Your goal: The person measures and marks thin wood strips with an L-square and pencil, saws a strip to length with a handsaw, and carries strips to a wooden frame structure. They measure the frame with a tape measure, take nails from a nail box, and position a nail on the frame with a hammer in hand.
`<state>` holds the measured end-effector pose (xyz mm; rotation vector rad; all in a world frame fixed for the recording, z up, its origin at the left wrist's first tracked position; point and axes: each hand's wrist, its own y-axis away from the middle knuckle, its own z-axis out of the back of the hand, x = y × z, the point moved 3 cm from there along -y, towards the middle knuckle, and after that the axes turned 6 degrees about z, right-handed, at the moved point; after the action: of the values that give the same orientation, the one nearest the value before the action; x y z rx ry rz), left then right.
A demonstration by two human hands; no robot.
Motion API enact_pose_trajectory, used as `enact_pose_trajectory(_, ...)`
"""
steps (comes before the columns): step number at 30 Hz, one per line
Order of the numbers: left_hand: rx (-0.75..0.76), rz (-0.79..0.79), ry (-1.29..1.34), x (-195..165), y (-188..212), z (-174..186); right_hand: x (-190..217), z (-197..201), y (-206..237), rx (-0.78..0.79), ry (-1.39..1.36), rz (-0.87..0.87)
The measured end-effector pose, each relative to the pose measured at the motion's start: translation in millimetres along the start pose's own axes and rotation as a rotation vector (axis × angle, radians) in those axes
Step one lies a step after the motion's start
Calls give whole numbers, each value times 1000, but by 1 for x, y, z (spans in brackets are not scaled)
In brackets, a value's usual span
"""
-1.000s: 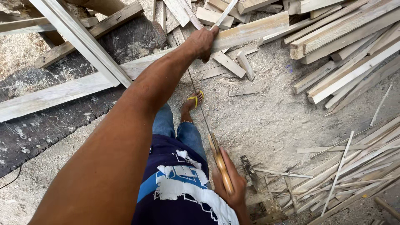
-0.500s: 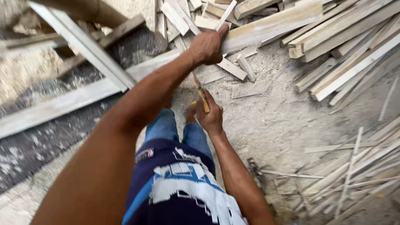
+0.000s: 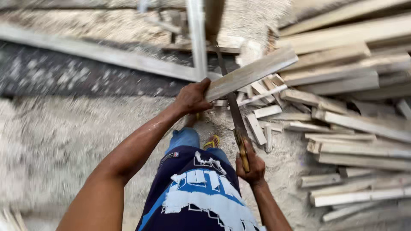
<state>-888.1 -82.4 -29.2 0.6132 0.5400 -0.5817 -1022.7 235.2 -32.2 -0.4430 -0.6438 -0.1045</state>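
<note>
**Saw up, plank held tight**

On the left the ground [image 3: 55,141] is pale and dusty, with a dark patch above it. My left hand [image 3: 191,97] comes next — its fingers are closed on the near end of a long pale plank [image 3: 250,73], which slants up to the right. Half a second ago this hand was pressing on a board lying flat in the pile. Now the plank end is lifted off the pile and I hold it steady.

Below, my foot in a yellow sandal [image 3: 212,141] rests on the dirt.

My right hand [image 3: 250,166] is wrapped shut around the wooden handle of a saw [image 3: 233,107]. A moment ago that hand was up close under my left hand — now it is pulled back near my belly, and the blade runs up and crosses the plank. So the cutting looks begun.

On the right lies a big heap of wood strips [image 3: 359,128].
</note>
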Motion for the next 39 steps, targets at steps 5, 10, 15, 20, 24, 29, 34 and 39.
enact_pose_trajectory(5,-258,125,187,41,103,28,24,-54,-58,74,-5,456)
enact_pose_trajectory(10,-353,375,287,92,171,44,77,-157,-152,137,0,696)
enact_pose_trajectory(15,-590,446,409,160,229,59,135,-256,-218,283,140,794)
enact_pose_trajectory(20,-726,569,466,249,286,82,197,-338,-252,243,225,908)
enact_pose_trajectory(24,-769,709,488,303,324,105,250,-403,-271,359,311,882)
enact_pose_trajectory(29,-814,795,499,341,347,137,294,-474,-284,523,366,803)
enact_pose_trajectory(34,-778,829,553,365,343,155,286,-498,-276,503,329,813)
enact_pose_trajectory(39,-788,825,554,386,321,172,267,-484,-267,409,201,851)
